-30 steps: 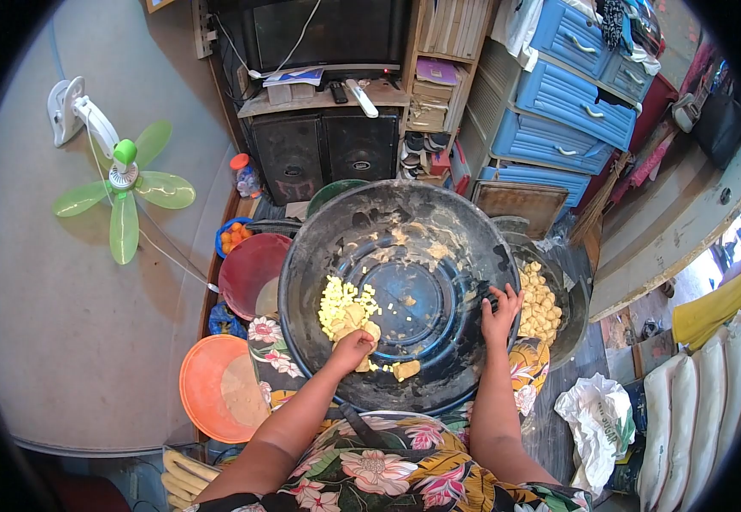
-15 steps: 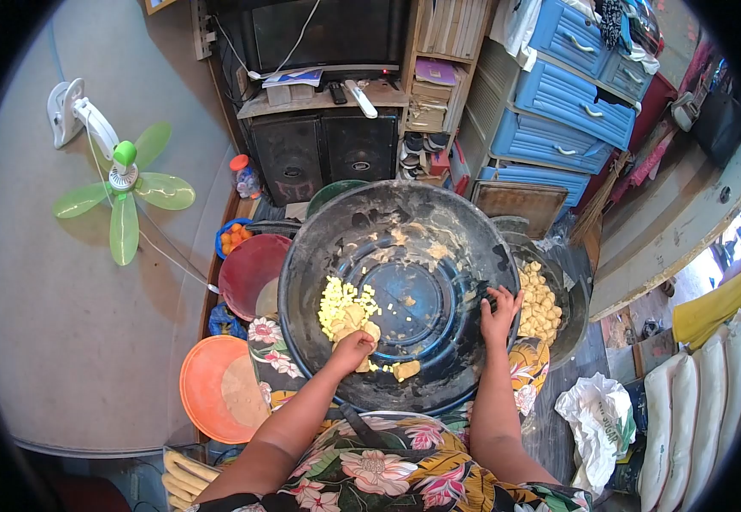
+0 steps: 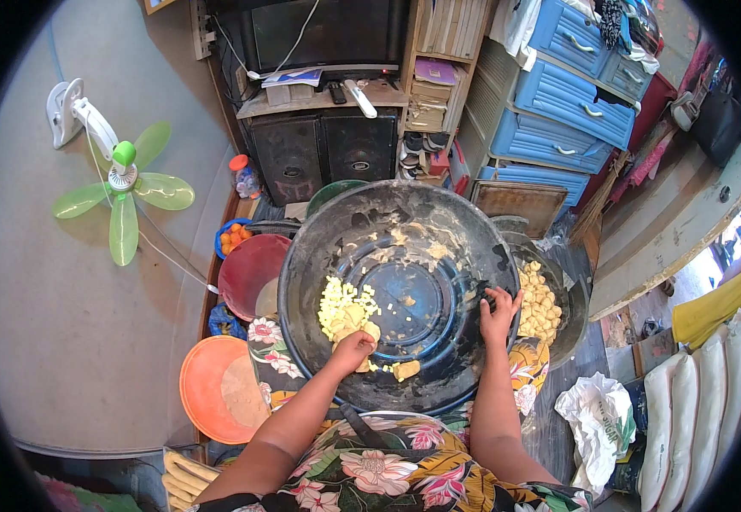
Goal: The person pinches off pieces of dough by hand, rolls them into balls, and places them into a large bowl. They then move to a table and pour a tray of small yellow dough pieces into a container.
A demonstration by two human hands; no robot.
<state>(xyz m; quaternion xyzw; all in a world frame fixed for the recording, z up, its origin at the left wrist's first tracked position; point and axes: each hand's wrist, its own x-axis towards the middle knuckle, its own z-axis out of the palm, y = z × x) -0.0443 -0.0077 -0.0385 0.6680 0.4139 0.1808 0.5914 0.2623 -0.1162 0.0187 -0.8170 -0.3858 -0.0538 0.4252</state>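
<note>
A large dark basin (image 3: 396, 392) rests over my lap. Inside it on the left lie small yellow cubes (image 3: 333, 305) beside flat pieces of dough (image 3: 349, 319), and a dough lump (image 3: 406, 370) sits nearer the front. My left hand (image 3: 355, 350) is closed at the dough pieces; its fingertips are pinched on dough. Over the basin's right inner wall is my right hand (image 3: 498, 314), its fingers spread and holding nothing. Dough residue sticks to the far wall of the basin.
Right of the basin, another dark tub (image 3: 574, 320) contains many filled dough pieces (image 3: 539, 309). On the left are a red bowl (image 3: 238, 271) and an orange basin (image 3: 204, 392) with flour. A white plastic bag (image 3: 594, 422) lies at the right. Speakers and blue drawers (image 3: 558, 136) stand ahead.
</note>
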